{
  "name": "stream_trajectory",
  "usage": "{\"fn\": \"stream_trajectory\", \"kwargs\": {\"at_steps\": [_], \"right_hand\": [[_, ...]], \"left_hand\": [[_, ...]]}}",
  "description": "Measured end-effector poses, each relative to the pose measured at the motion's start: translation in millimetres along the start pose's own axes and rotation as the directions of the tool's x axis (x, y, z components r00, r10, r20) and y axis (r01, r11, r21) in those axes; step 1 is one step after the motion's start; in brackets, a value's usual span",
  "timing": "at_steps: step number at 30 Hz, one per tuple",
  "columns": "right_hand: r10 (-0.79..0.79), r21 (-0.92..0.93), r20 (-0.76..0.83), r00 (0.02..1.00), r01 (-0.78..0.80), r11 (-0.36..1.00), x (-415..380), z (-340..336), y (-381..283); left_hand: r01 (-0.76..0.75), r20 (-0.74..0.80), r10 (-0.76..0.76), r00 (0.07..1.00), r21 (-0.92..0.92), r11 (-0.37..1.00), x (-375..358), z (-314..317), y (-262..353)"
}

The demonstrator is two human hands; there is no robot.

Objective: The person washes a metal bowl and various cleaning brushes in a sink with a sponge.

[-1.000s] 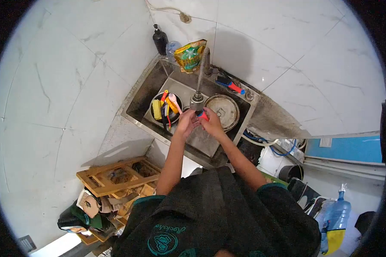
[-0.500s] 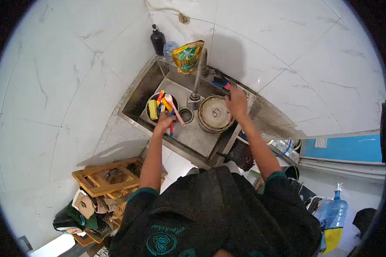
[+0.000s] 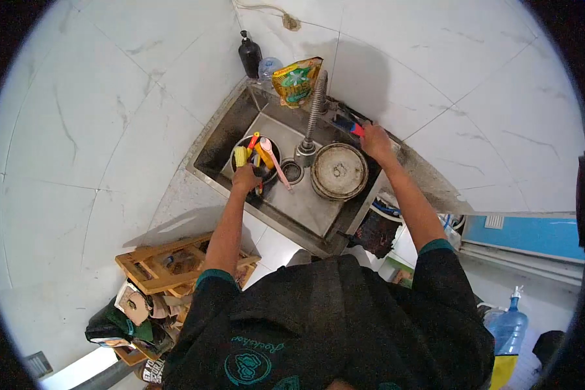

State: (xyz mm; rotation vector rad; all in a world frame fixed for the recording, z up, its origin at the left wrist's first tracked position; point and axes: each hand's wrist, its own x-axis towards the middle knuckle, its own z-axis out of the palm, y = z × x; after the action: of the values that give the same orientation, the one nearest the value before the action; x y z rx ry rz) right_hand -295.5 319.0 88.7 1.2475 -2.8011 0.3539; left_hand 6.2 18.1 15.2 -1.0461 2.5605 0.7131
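My left hand (image 3: 246, 178) is at the near edge of a round metal bowl (image 3: 274, 144) in the left part of the steel sink (image 3: 305, 211). The bowl holds a yellow sponge (image 3: 240, 156), a pink-handled brush (image 3: 275, 161) and tools with red and orange handles (image 3: 253, 140). The fingers of this hand are bent down, and what they grip is too small to tell. My right hand (image 3: 376, 143) is closed on a red and blue handled tool (image 3: 352, 126) at the sink's back right rim. A round lidded pot (image 3: 338, 171) stands left of that hand.
A flexible faucet (image 3: 316, 104) rises behind the sink, beside a green and yellow pouch (image 3: 297, 82), a clear bottle (image 3: 268, 67) and a black pump bottle (image 3: 249, 55). A wooden rack (image 3: 156, 270) stands lower left. A blue water bottle (image 3: 510, 325) is lower right.
The view has shifted, moving the sink slightly right and down. My left hand has moved nearer the sponge, its fingers now further over the bowl. My right hand stays by the red and blue tool.
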Motion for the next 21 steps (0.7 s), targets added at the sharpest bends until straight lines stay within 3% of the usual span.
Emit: {"fn": "stream_trajectory", "kwargs": {"at_steps": [3,6,9,12,13,16,17,19,21], "right_hand": [[-0.003,0.060,-0.085,0.996,0.008,0.998,4,12,2],[0.052,0.111,0.071,0.996,-0.060,0.992,-2,-6,-6],[0.130,0.146,0.003,0.992,-0.129,0.981,-28,-26,-26],[0.228,0.341,0.081,0.970,-0.242,0.908,-68,-48,-55],[0.223,0.384,0.058,0.973,-0.228,0.895,-82,-51,-71],[0.159,0.454,0.116,0.980,-0.195,0.869,-120,-20,-90],[0.169,0.465,0.136,0.976,-0.213,0.860,-130,-16,-99],[0.184,0.485,0.174,0.967,-0.246,0.839,-144,-11,-127],[0.167,0.571,0.074,0.983,-0.179,0.801,-156,-14,-151]], "left_hand": [[-0.074,-0.086,0.083,0.993,0.100,0.992,-3,0,2],[-0.118,-0.044,0.131,0.990,0.225,0.967,-3,-5,8],[-0.099,-0.108,0.099,0.989,0.008,0.995,-8,-5,7],[0.039,0.073,-0.031,0.997,-0.119,0.992,-32,-15,16],[-0.044,0.084,0.045,0.995,-0.018,0.999,-37,-13,14],[-0.152,0.090,0.167,0.982,-0.154,0.976,-70,-13,16],[-0.106,0.145,0.139,0.980,-0.215,0.971,-78,-15,19],[-0.165,0.003,0.173,0.985,-0.274,0.948,-110,-29,36],[-0.215,-0.191,0.153,0.970,-0.369,0.904,-143,-44,60]]}}
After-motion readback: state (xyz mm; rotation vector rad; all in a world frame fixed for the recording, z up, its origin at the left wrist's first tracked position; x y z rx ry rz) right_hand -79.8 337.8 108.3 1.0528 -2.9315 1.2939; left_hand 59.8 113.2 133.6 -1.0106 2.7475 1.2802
